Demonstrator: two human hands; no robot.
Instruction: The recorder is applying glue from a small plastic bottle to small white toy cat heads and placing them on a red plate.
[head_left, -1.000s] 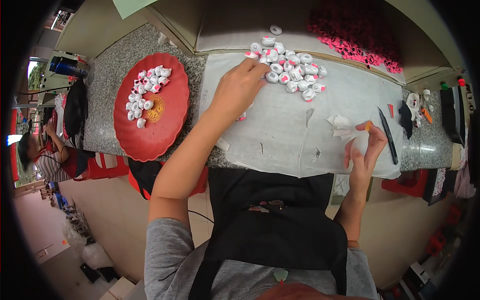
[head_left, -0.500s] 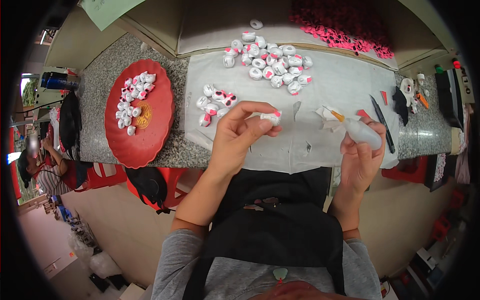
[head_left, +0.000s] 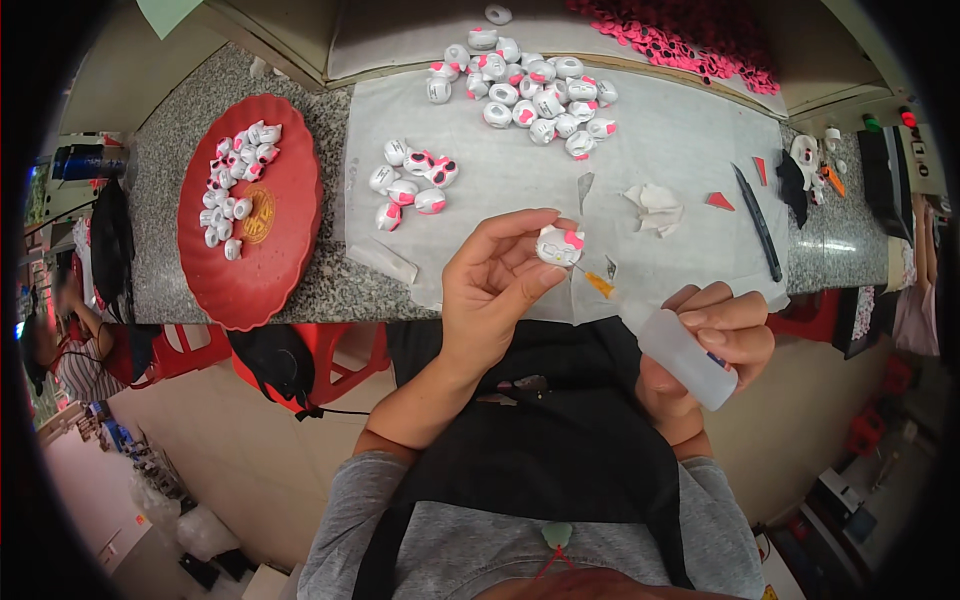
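Note:
Between the thumb and fingers of my left hand [head_left: 485,295] is a small white cat-head figurine [head_left: 553,250] with a pink bow, its front turned up. My right hand [head_left: 728,330] is wrapped around a translucent squeeze bottle [head_left: 682,360] with an orange needle tip [head_left: 600,285]. The thin needle reaches the lower right edge of the figurine; whether it touches is too fine to tell. To the left of my left hand, a few similar cat heads [head_left: 402,190] lie on the white sheet [head_left: 500,180], two with dark-and-pink glasses shapes.
A larger pile of cat heads [head_left: 545,105] lies at the back of the sheet. At left stands a red scalloped plate [head_left: 285,250] with more of them. Pink pieces [head_left: 690,50] fill the back shelf. A crumpled tissue [head_left: 655,210] and a dark pen-shaped tool [head_left: 757,222] lie at right.
My right hand has brought the bottle left and down, so its needle now meets the figurine. My left hand has turned the figurine, and its front now shows.

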